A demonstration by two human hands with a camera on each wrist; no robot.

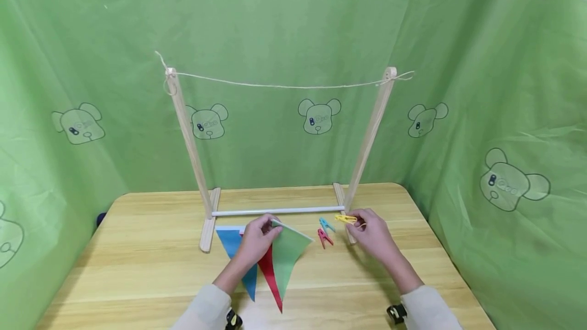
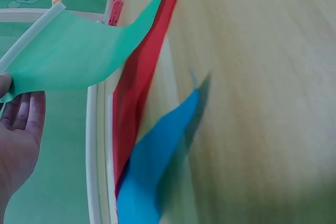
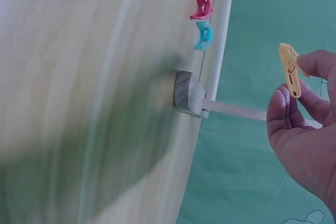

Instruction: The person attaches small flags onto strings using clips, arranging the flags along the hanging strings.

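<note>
My left hand (image 1: 258,238) pinches the white-edged top corner of a green triangular pennant (image 1: 289,251), which hangs point down. Behind it on the table lie a red pennant (image 1: 269,274) and a blue pennant (image 1: 229,242), partly covered by the hand and the green cloth. A yellow clothespin (image 3: 290,71) is held between the thumb and fingers of my right hand (image 1: 372,233), raised over the table's right side. Between the hands, a blue clothespin (image 1: 327,225) and a pink clothespin (image 1: 325,238) lie close together on the wood.
Beyond the hands stands a wooden frame with a left post (image 1: 189,136), a right post (image 1: 371,136) and a white crossbar (image 1: 279,211) low between them. A thin string (image 1: 275,86) sags between the post tops. Green printed curtain (image 1: 284,24) surrounds the wooden table (image 1: 137,258).
</note>
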